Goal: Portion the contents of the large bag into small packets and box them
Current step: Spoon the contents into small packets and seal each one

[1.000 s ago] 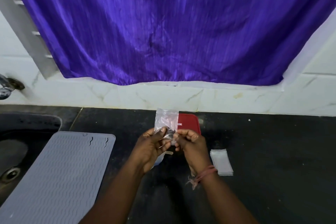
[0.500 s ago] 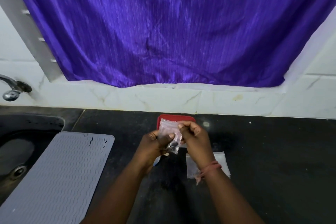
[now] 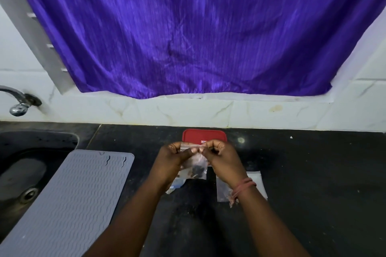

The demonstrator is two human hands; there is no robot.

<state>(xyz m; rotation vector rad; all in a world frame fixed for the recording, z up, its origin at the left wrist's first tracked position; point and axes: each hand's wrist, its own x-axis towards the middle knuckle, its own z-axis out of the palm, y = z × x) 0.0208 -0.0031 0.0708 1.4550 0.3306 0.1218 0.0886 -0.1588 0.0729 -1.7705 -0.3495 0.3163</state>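
Observation:
A small clear packet (image 3: 196, 168) with dark bits at its bottom hangs upright above the black counter. My left hand (image 3: 170, 159) and my right hand (image 3: 222, 157) both pinch its top edge, fingertips meeting at the seal. Behind them lies a red box lid (image 3: 203, 134), partly hidden by my fingers. A stack of small clear packets (image 3: 255, 181) lies under my right wrist. Part of a clear bag (image 3: 175, 186) shows under my left wrist.
A grey ribbed mat (image 3: 69, 198) lies at the left, next to a dark sink (image 3: 23, 171) with a tap (image 3: 17, 104). A purple curtain (image 3: 192, 31) hangs over the white tiled wall behind the counter (image 3: 323, 173).
The packet has turned from pointing up to hanging down from its top edge. Both hands moved up to pinch along that edge.

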